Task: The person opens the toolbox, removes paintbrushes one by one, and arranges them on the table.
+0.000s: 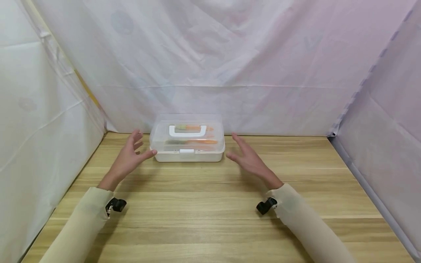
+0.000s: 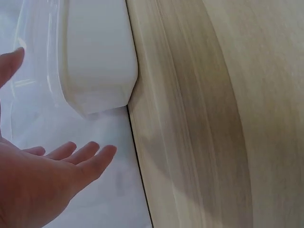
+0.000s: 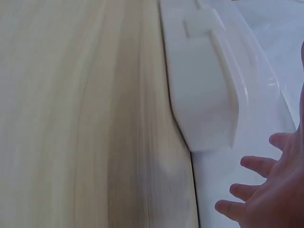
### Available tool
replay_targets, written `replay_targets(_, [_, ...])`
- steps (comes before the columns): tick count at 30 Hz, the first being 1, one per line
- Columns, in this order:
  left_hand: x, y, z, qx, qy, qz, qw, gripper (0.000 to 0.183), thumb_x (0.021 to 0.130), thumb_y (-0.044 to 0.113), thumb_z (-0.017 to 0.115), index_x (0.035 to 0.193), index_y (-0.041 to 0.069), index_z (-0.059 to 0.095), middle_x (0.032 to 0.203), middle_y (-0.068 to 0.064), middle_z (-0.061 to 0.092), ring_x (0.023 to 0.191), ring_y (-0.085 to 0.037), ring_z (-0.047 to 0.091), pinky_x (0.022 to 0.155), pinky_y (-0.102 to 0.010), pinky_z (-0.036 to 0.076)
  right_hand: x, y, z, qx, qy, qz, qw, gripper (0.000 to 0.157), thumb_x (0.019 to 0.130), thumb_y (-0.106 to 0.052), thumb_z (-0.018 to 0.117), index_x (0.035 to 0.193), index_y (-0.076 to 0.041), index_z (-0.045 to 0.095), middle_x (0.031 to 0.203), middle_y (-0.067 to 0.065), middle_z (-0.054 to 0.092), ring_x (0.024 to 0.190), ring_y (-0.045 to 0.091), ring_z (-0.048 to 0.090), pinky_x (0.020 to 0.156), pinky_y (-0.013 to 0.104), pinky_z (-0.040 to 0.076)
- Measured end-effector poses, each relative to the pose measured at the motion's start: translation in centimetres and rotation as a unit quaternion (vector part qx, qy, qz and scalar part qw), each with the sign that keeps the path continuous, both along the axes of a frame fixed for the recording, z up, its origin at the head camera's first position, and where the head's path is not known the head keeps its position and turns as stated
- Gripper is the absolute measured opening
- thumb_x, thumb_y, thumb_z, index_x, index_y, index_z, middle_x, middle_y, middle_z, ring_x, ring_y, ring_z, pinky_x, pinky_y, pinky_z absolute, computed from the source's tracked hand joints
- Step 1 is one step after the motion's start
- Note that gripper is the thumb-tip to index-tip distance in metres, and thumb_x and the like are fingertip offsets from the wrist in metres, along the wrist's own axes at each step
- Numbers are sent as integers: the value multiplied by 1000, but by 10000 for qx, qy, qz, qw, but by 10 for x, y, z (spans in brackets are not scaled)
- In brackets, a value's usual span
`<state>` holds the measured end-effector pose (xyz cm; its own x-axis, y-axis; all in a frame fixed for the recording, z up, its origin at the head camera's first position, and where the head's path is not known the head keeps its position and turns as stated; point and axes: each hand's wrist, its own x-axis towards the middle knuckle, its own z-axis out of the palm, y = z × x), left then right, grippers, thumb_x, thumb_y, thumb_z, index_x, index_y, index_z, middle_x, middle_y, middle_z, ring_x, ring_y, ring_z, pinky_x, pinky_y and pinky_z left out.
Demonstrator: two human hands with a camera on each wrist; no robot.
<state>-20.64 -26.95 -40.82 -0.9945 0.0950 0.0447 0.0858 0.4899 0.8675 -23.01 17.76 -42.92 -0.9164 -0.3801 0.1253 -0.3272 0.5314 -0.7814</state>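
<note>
A clear-lidded plastic storage box (image 1: 187, 156) with a white handle and a white front latch stands at the back of the table. Orange and green long items (image 1: 200, 141) show through its closed lid; their kind is unclear. My left hand (image 1: 129, 157) is at the box's left side, fingers spread and holding nothing. On the opposite side my right hand (image 1: 249, 159) is also spread, apart from the box. In the left wrist view the box's white end (image 2: 99, 61) lies beyond the fingers. The right wrist view shows the box's other end (image 3: 204, 95) and the latch.
The wood-grain table (image 1: 190, 212) stretches in front of the box. White cloth (image 1: 204, 65) hangs behind it, with more cloth at the left and right sides. Small black cameras sit at both sleeve cuffs.
</note>
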Motion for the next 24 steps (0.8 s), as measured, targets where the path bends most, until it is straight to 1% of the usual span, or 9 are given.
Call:
replay_targets(2, [-2,0,-1,109,-65,21,9999,114,103,31,82,178,13,-2,180,-24,18,159,-54,29,121,-71,34,0,-8,1,-491,-348,-54,9982,88,110,-55,64,178,-23,19,179,15,27,165,41,23,126,72,22])
replay_targets(4, [-4,1,-2,209,-143,41,9997,111,104,29,81,177,11,-1,179,-26,20,158,-54,31,120,-70,36,0,-15,2,-901,-627,-102,9939,85,110,-48,66,178,-25,21,178,15,31,164,38,25,127,69,24])
replay_targets(6, [-5,1,-4,317,-219,46,9992,110,104,26,81,178,11,1,178,-27,21,158,-53,31,120,-69,37,-1,-22,1,-1191,-751,-131,9899,85,109,-44,70,177,-24,24,176,15,34,164,37,27,128,65,25])
replay_targets(9, [-6,2,-6,464,-308,36,9984,107,104,24,80,178,11,4,178,-28,21,158,-53,32,121,-68,37,-2,-30,0,-1404,-801,-202,9866,86,106,-41,77,176,-25,29,174,14,38,162,39,31,124,66,34])
replay_targets(13, [-8,3,-10,587,-365,-6,9976,104,104,22,80,178,11,8,176,-29,24,157,-53,34,120,-67,38,-5,-38,-3,-1570,-764,-409,9838,86,101,-37,84,173,-28,38,167,12,47,155,41,42,116,66,45])
replay_targets(18, [-8,6,-10,663,-484,-75,9966,104,104,23,80,178,14,7,174,-30,29,155,-50,39,118,-63,43,-10,-43,-8,-1667,-744,-665,9809,85,99,-34,86,171,-27,41,162,12,52,146,37,52,112,61,50])
replay_targets(20, [-9,8,-10,687,-524,-81,9962,104,105,24,80,178,15,6,174,-29,30,154,-48,42,115,-56,48,-11,-44,-9,-1644,-721,-774,9807,84,99,-35,86,170,-27,42,160,12,54,143,36,54,111,59,52])
replay_targets(22, [-9,9,-9,742,-546,-87,9957,104,105,24,80,178,16,7,173,-29,32,153,-46,43,110,-44,54,-11,-45,-9,-1623,-695,-872,9804,83,99,-34,86,169,-26,44,158,13,56,140,36,56,109,58,53])
replay_targets(24, [-9,10,-9,779,-541,-83,9955,103,105,24,80,178,16,8,173,-29,33,153,-45,44,102,-32,56,-11,-45,-9,-1614,-659,-945,9801,81,100,-34,86,169,-24,45,157,14,58,138,36,59,107,57,54])
